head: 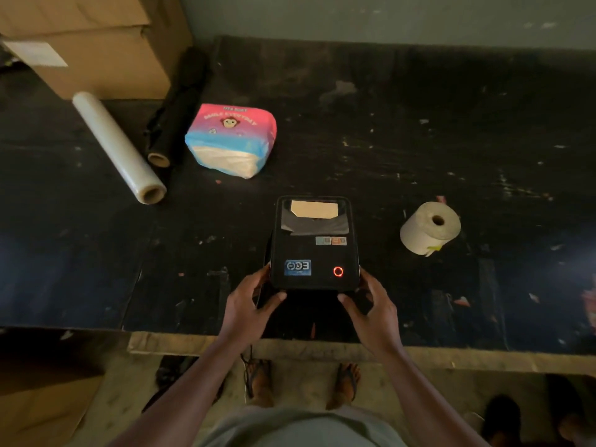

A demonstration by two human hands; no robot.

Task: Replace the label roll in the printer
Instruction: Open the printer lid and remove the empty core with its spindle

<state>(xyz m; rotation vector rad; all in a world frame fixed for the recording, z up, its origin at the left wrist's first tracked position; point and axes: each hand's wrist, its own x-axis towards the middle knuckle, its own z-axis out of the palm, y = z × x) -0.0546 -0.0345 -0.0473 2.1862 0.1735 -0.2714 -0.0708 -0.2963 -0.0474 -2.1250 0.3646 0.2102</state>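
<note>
A black label printer (314, 250) stands near the front edge of the dark table, its lid down, with a red ring light and a blue sticker on top. Through the lid's window a tan roll core shows. My left hand (250, 304) grips the printer's front left corner, thumb on the front edge. My right hand (374, 306) grips the front right corner the same way. A white label roll (429, 229) lies on its side on the table to the right of the printer, apart from both hands.
A pink and blue tissue pack (230, 140) sits behind the printer to the left. Beside it lie a clear stretch-film roll (117, 146) and a black roll (172, 121). Cardboard boxes (93, 43) fill the far left corner. The table's front edge (483, 353) is close to my body.
</note>
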